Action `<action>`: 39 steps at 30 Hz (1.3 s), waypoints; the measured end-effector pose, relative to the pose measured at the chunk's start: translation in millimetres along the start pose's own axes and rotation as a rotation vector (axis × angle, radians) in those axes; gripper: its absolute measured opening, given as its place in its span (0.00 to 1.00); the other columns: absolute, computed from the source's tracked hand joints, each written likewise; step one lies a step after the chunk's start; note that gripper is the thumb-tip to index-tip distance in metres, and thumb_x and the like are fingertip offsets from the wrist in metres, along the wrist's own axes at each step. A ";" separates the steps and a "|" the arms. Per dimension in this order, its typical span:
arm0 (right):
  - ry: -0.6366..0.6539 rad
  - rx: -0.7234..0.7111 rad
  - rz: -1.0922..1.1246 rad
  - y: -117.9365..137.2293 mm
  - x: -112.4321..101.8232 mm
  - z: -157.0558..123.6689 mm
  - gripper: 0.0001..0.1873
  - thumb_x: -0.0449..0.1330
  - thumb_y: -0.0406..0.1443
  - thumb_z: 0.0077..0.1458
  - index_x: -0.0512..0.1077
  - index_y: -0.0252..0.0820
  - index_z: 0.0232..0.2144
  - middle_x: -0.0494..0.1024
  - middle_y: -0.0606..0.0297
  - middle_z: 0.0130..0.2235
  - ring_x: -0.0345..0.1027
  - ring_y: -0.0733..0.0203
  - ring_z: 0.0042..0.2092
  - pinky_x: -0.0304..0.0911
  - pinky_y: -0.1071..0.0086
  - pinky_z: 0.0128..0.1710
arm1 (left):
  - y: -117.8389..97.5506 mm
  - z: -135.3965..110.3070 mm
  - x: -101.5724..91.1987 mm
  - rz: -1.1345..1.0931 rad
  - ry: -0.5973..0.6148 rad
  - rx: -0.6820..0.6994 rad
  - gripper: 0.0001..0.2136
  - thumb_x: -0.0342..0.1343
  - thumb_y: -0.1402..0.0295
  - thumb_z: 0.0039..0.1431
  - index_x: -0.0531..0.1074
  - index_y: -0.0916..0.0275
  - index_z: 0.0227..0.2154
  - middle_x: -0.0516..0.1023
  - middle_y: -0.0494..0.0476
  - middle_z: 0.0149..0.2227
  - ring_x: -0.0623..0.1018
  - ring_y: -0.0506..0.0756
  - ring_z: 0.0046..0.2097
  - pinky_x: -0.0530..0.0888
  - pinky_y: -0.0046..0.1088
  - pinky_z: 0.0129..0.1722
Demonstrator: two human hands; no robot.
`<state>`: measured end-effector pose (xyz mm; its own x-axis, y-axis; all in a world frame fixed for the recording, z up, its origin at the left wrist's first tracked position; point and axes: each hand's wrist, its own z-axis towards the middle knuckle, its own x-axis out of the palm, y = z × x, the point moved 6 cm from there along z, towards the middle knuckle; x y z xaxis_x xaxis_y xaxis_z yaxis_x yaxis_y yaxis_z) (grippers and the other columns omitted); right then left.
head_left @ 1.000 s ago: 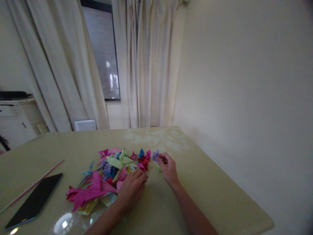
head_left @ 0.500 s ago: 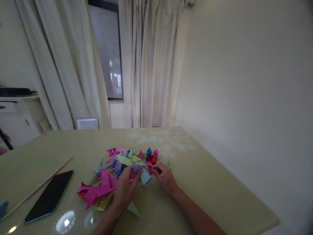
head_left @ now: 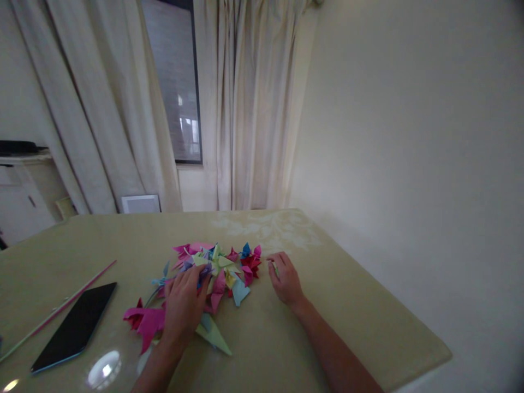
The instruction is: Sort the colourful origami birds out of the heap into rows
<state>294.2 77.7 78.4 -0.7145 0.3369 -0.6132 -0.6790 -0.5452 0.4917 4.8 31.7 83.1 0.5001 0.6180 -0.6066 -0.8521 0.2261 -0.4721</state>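
Folded paper pieces point(head_left: 223, 262) in pink, red, purple, yellow, blue and green lie in a loose heap at the middle of a pale yellow-green desk point(head_left: 360, 333). Two bare hands are at work around them.

The left hand point(head_left: 184, 297) lies over the near left part of the heap, its fingertips at a purple piece point(head_left: 208, 268); the view does not show whether it grips that piece or only touches it. The right hand point(head_left: 284, 281), just right of the heap, is curled, with a narrow gap between thumb and fingers. A small green piece point(head_left: 277, 271) shows in that gap; how firmly it is held cannot be told.

The paper looks light and thin. A hard pinch by the right hand could crush the green piece's folds, while a loose one could let it slip. The left wrist passes close to a bright pink piece point(head_left: 149, 322) and a long pale green piece point(head_left: 215, 335), so a sideways sweep could flatten or drag them. Because the pieces overlap, lifting one could tug its neighbours out of place. A pale blue piece point(head_left: 240, 289), at the heap's near right edge, could easily be nudged away.
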 end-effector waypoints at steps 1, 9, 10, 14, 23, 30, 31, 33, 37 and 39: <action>-0.012 0.028 -0.013 -11.1 -7.0 1.7 0.13 0.52 0.30 0.67 0.76 0.45 0.46 0.75 0.57 0.45 0.70 0.51 0.50 0.66 0.59 0.54 | 1.8 -0.2 -0.9 0.086 -0.005 0.024 0.16 0.48 0.57 0.69 0.76 0.58 0.48 0.85 0.66 0.48 0.81 0.69 0.53 0.70 0.54 0.56; 0.155 0.037 -0.030 -61.6 -15.4 3.4 0.18 0.58 0.25 0.57 0.81 0.46 0.44 0.78 0.57 0.54 0.69 0.51 0.58 0.64 0.55 0.62 | 14.5 2.3 2.0 0.130 0.039 0.038 0.17 0.44 0.56 0.70 0.73 0.59 0.46 0.83 0.65 0.48 0.82 0.65 0.49 0.74 0.44 0.49; 0.174 0.034 -0.034 -62.7 -13.4 2.5 0.18 0.59 0.25 0.57 0.81 0.47 0.44 0.78 0.57 0.55 0.70 0.51 0.58 0.64 0.54 0.62 | 16.2 2.7 3.1 0.110 0.049 0.037 0.16 0.44 0.56 0.70 0.73 0.58 0.45 0.83 0.64 0.48 0.82 0.65 0.48 0.75 0.41 0.47; 0.212 0.029 -0.052 -64.1 -7.1 -0.3 0.14 0.63 0.27 0.57 0.82 0.47 0.42 0.78 0.55 0.56 0.70 0.50 0.58 0.65 0.54 0.61 | 26.0 1.3 6.2 0.112 0.085 -0.066 0.16 0.44 0.55 0.68 0.73 0.57 0.44 0.84 0.61 0.44 0.83 0.65 0.44 0.77 0.40 0.43; 0.189 0.055 -0.064 -70.6 -1.1 2.3 0.07 0.65 0.29 0.60 0.82 0.47 0.34 0.79 0.56 0.50 0.71 0.49 0.55 0.66 0.56 0.58 | 36.0 -2.2 7.6 0.089 0.131 -0.166 0.18 0.45 0.53 0.70 0.71 0.55 0.52 0.86 0.60 0.47 0.86 0.63 0.44 0.78 0.38 0.43; 0.094 0.113 -0.162 -87.0 -10.5 4.7 0.09 0.61 0.31 0.64 0.81 0.44 0.35 0.79 0.55 0.45 0.70 0.48 0.50 0.66 0.56 0.53 | 42.3 1.6 7.6 0.000 0.097 -0.172 0.22 0.45 0.51 0.68 0.70 0.58 0.57 0.83 0.64 0.53 0.84 0.65 0.50 0.79 0.45 0.52; 0.081 0.121 -0.179 -89.7 -12.0 5.0 0.09 0.60 0.31 0.64 0.81 0.44 0.35 0.79 0.55 0.44 0.70 0.48 0.49 0.66 0.56 0.53 | 41.0 1.7 6.4 -0.013 0.079 -0.164 0.22 0.45 0.51 0.68 0.70 0.57 0.57 0.82 0.64 0.54 0.84 0.65 0.51 0.79 0.44 0.51; 0.066 0.137 -0.210 -94.7 -13.8 5.5 0.10 0.59 0.31 0.65 0.81 0.45 0.35 0.79 0.55 0.42 0.70 0.47 0.48 0.66 0.56 0.51 | 38.7 2.0 4.1 -0.016 0.054 -0.151 0.22 0.46 0.52 0.68 0.70 0.57 0.57 0.81 0.64 0.54 0.83 0.65 0.51 0.79 0.43 0.50; 0.064 0.154 -0.245 -102.2 -13.6 5.3 0.11 0.59 0.31 0.65 0.82 0.45 0.36 0.80 0.55 0.41 0.71 0.48 0.46 0.65 0.59 0.49 | 37.9 3.2 2.2 0.018 0.037 -0.127 0.20 0.46 0.57 0.67 0.71 0.57 0.56 0.80 0.65 0.55 0.82 0.66 0.52 0.79 0.44 0.52; 0.064 0.158 -0.249 -104.7 -12.6 4.8 0.11 0.59 0.31 0.64 0.82 0.45 0.36 0.81 0.55 0.41 0.72 0.48 0.46 0.65 0.59 0.48 | 40.0 3.6 3.6 0.017 0.047 -0.134 0.20 0.46 0.58 0.67 0.71 0.58 0.56 0.80 0.66 0.56 0.82 0.66 0.52 0.78 0.45 0.52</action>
<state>373.5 134.2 37.7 -0.5136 0.3936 -0.7624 -0.8537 -0.3238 0.4080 -28.1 45.7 64.3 0.4954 0.5843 -0.6428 -0.8336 0.1116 -0.5410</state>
